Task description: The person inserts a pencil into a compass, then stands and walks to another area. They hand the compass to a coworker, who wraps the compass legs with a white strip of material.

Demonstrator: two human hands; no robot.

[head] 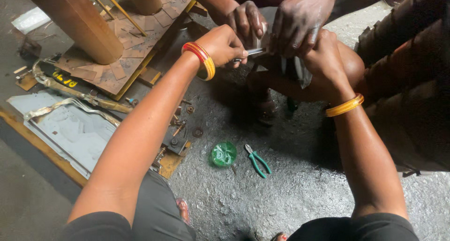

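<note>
The left hand (224, 45) pinches a small metal tool (251, 52) in closed fingers against a grey metal piece (300, 71) that the right hand (323, 53) grips above the floor (281, 194), crowded by a co-worker's hands (300, 18), so a slip could likely nick knuckles.

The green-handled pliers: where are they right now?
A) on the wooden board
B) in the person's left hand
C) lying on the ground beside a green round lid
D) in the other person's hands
C: the green-handled pliers lie untouched on the ground just right of the green round lid, below both hands.
</note>
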